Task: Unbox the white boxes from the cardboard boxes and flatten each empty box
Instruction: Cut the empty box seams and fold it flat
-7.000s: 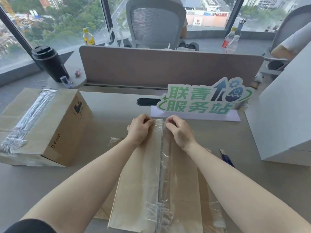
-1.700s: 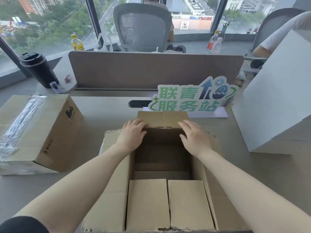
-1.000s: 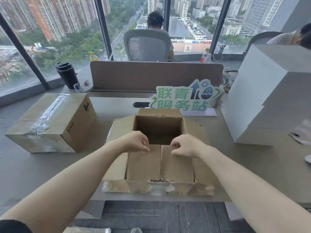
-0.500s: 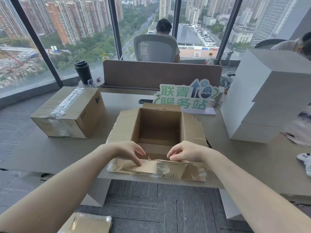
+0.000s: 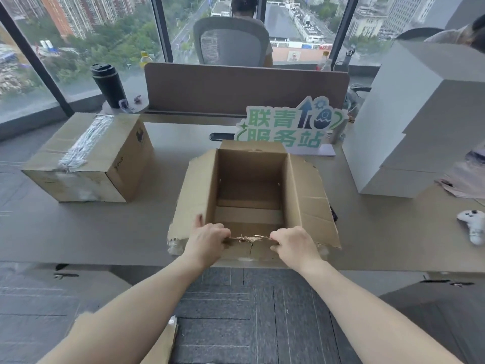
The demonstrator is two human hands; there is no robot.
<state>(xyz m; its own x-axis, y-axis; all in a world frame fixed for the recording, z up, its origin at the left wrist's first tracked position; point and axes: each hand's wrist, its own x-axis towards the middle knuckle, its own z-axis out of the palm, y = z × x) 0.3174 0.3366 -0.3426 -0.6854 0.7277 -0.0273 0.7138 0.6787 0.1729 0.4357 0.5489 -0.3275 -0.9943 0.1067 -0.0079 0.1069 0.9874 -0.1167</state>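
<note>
Nearest, flattened cardboard [image 5: 157, 345] on the floor, seemingly one box done; at the worktop [image 5: 105, 232] edge, left hand [image 5: 207, 241] and right hand [image 5: 294, 244], each grip closed on the near flap of the open, empty box [image 5: 249, 195], flattening pending; left, taped box [image 5: 89, 156] unopened; right, stacked white boxes [image 5: 414, 114] already out.

Black tumbler [image 5: 109, 85], green sign [image 5: 288, 127], controller [image 5: 472, 224]
</note>
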